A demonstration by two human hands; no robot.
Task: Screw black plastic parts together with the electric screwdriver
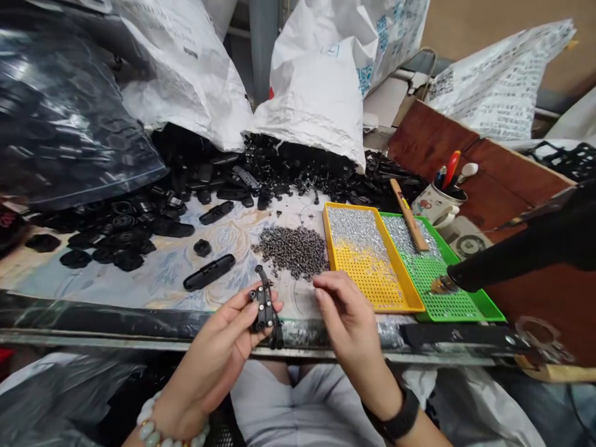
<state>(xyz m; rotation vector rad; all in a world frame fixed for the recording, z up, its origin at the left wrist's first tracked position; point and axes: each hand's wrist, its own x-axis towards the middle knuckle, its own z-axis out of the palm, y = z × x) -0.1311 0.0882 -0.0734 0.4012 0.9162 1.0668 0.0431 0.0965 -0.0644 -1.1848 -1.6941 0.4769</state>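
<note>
My left hand (228, 335) holds a black plastic assembly (264, 305) over the table's front edge. Several silvery screw heads show on its face, and a thin black arm juts up from its top. My right hand (349, 316) hovers to the right of it, thumb and fingers curled together; whatever sits between the fingertips is too small to make out. Just beyond both hands lies a pile of small dark metal pieces (295, 250). A long black oval part (209, 272) and a small round black part (202, 248) rest to the left of the pile.
A yellow tray (328, 239) and a green tray (491, 308) hold small silvery pieces; a wooden-handled tool (410, 217) lies across the green one. A black powered driver (516, 254) reaches in from the right. Black parts (125, 230) and white sacks (321, 81) line the back.
</note>
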